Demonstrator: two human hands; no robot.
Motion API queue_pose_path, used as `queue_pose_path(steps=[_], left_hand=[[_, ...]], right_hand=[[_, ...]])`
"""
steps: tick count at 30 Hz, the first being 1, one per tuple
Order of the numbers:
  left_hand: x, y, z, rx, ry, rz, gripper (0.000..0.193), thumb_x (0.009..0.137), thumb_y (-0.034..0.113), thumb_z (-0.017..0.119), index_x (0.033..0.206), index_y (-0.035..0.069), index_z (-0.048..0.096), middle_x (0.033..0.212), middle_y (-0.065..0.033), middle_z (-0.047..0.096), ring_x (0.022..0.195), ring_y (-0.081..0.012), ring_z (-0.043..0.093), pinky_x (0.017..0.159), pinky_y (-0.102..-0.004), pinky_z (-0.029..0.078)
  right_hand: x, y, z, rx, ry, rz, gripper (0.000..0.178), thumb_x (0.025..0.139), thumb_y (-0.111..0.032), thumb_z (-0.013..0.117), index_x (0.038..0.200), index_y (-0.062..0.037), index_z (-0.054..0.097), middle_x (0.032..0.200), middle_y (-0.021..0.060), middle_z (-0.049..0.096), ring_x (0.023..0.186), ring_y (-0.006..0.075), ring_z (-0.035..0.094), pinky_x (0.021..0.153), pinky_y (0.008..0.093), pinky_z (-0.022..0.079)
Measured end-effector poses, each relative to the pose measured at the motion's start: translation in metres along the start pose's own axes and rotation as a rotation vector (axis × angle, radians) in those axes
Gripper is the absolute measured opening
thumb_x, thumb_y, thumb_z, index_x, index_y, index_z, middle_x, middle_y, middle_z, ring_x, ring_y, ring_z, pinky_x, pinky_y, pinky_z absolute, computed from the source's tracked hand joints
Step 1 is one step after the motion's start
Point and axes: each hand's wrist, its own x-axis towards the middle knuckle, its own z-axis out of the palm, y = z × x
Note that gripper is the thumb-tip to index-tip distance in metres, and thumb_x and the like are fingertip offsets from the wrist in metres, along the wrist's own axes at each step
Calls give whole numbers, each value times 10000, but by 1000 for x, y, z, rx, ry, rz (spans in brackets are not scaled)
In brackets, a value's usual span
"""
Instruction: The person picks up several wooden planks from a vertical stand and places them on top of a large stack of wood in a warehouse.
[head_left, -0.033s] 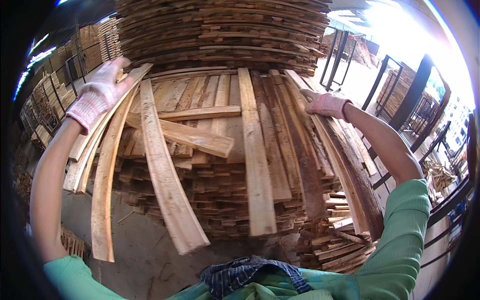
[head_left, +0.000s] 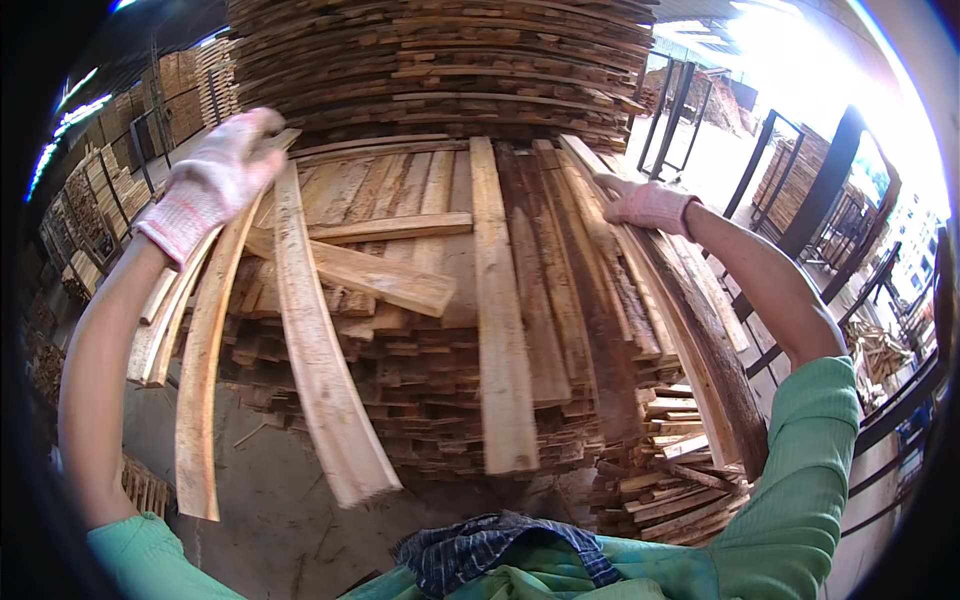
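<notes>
My left hand (head_left: 222, 178), in a pale pink knit glove, is over the far ends of several narrow boards (head_left: 212, 370) fanned out at the left. Its thumb and fingers are apart, slightly smeared by motion. My right hand (head_left: 648, 205), gloved the same way, is closed over the upper part of a rough-edged board (head_left: 690, 330) in the right-hand group. Between my hands lie a pale curved board (head_left: 322, 360), a straight board (head_left: 505, 340) and darker boards (head_left: 590, 290). A short board (head_left: 390, 228) and a slanted board (head_left: 385, 280) lie crosswise.
A tall stack of boards (head_left: 440, 65) rises behind the layered pile (head_left: 420, 385) under the loose boards. Lower right stands a heap of short wood pieces (head_left: 680, 490). Black metal frames (head_left: 820, 190) stand at the right, and more wood stacks (head_left: 95, 205) at the left.
My left hand has shifted slightly right and its fingers have curled a little. The boards appear slightly further left in the picture. My right hand stays in nearly the same place.
</notes>
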Motion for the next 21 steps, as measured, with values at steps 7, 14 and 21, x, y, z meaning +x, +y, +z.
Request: queue_pose_path(steps=[7,14,21], left_hand=[[43,198,134,-49,-330,144,648,924,491,532,1376,27,499,1285,-231,605,1196,-390,567,1016,-468,452],[124,242,277,193,-461,-31,617,909,378,528,1436,68,449,1198,-301,621,1045,-415,638,915,-485,505],[153,217,295,-393,-233,-1,545,896,277,616,1348,-11,516,1233,-206,638,1104,-301,625,971,-403,478]], right_hand=[[11,56,-8,-230,152,-100,716,810,-241,574,1463,-102,315,964,185,699,768,262,656,702,429,536],[45,118,65,6,272,85,457,734,-158,667,1182,-68,673,1014,112,729,894,285,714,703,439,572],[49,104,39,-251,244,-213,162,727,-137,691,884,-107,717,873,64,686,822,234,668,741,389,561]])
